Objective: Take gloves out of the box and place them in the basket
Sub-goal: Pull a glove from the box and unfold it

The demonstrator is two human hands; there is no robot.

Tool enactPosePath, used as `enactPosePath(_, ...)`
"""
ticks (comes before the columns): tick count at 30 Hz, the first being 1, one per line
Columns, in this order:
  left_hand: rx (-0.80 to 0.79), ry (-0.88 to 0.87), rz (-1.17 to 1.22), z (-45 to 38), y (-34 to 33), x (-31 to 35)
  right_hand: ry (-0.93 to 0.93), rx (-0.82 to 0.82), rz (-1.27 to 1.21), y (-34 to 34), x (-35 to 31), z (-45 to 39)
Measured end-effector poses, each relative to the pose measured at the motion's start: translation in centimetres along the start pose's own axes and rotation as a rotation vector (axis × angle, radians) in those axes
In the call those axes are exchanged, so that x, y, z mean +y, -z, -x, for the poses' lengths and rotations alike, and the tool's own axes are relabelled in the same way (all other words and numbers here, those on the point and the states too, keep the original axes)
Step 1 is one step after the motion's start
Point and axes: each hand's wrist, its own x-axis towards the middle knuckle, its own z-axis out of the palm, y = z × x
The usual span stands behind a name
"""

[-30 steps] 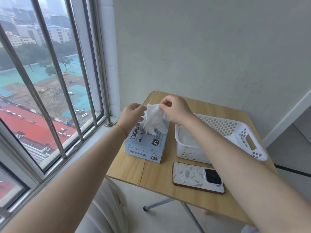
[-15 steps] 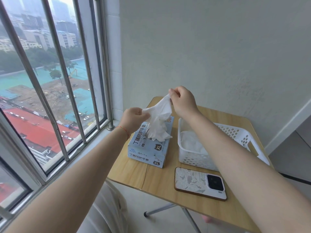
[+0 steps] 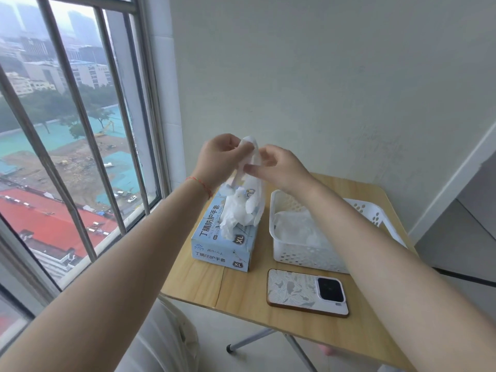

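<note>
A light blue glove box (image 3: 224, 238) marked XL lies on the small wooden table (image 3: 241, 294), with crumpled white gloves bulging from its top slot. Both my hands hold one white glove (image 3: 249, 167) lifted above the box. My left hand (image 3: 221, 159) pinches its upper end from the left, and my right hand (image 3: 279, 167) pinches it from the right. The glove's lower part hangs down toward the bunch at the slot. To the right of the box stands a white perforated basket (image 3: 303, 255) with white gloves inside.
A phone (image 3: 307, 292) in a patterned case lies face down at the table's front, before the basket. A barred window (image 3: 80, 130) fills the left side. A pale wall (image 3: 322, 76) stands right behind the table. The table's metal leg (image 3: 249, 342) shows below.
Both hands have risen above the box with the glove, drawing it upward. My left hand has come up beside my right at the glove's top.
</note>
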Motion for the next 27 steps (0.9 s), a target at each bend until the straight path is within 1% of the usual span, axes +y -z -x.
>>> enactPosePath(2, -0.043, 0.023, 0.006, 0.4, -0.3, 0.1, -0.024, 0.034, -0.026, 0.2, -0.1, 0.2)
enactPosePath(4, -0.118, 0.085, 0.014, 1.2, -0.3, 0.0, -0.087, 0.090, -0.093, 0.4, 0.4, 0.2)
enactPosePath(7, -0.356, 0.174, 0.104, 2.5, -0.1, -0.7, -0.195, 0.151, -0.141, 0.7, 0.8, 0.5)
enactPosePath(9, -0.496, 0.172, 0.144, 3.2, -0.1, -1.3, -0.254, 0.181, -0.148, 0.7, 1.0, 0.9)
enactPosePath(10, -0.534, 0.156, 0.134, 3.6, -0.3, -1.4, -0.280, 0.191, -0.160, 0.7, 1.1, 1.1)
enactPosePath(11, -0.532, 0.152, 0.115, 3.7, -0.5, -1.7, -0.309, 0.191, -0.175, 0.6, 1.3, 1.1)
enactPosePath(12, -0.491, 0.169, 0.102, 3.7, -0.7, -1.9, -0.336, 0.180, -0.195, 0.6, 1.3, 1.3)
enactPosePath(14, -0.338, 0.243, 0.110, 3.4, -0.6, -2.3, -0.386, 0.121, -0.243, 0.7, 1.5, 1.6)
enactPosePath(15, -0.256, 0.277, 0.139, 3.3, -0.4, -2.2, -0.413, 0.046, -0.257, 0.9, 1.5, 1.8)
enactPosePath(16, -0.185, 0.304, 0.183, 3.2, -0.1, -2.2, -0.437, -0.090, -0.240, 1.4, 1.2, 2.2)
enactPosePath(17, -0.146, 0.316, 0.225, 3.0, 0.3, -2.1, -0.454, -0.285, -0.175, 2.0, 0.8, 2.8)
enactPosePath(18, -0.148, 0.315, 0.247, 3.0, 0.6, -1.8, -0.448, -0.496, -0.088, 2.7, 0.4, 3.3)
enactPosePath(19, -0.194, 0.297, 0.259, 3.0, 0.8, -1.5, -0.424, -0.668, -0.035, 3.5, 0.2, 3.8)
enactPosePath(20, -0.263, 0.272, 0.265, 3.2, 0.9, -0.9, -0.397, -0.771, -0.036, 4.2, 0.1, 4.0)
enactPosePath(21, -0.341, 0.249, 0.259, 3.3, 0.9, -0.4, -0.374, -0.803, -0.085, 4.5, -0.1, 4.1)
enactPosePath(22, -0.410, 0.226, 0.229, 3.5, 0.9, 0.1, -0.347, -0.771, -0.143, 4.7, -0.3, 3.9)
enactPosePath(24, -0.511, 0.175, 0.122, 3.7, 0.4, 0.6, -0.288, -0.591, -0.173, 4.7, -0.7, 3.7)
enactPosePath(25, -0.532, 0.162, 0.079, 3.8, 0.1, 0.8, -0.260, -0.536, -0.170, 4.6, -0.9, 3.6)
enactPosePath(27, -0.523, 0.165, 0.051, 4.0, -0.4, 1.0, -0.233, -0.536, -0.137, 4.7, -0.9, 3.7)
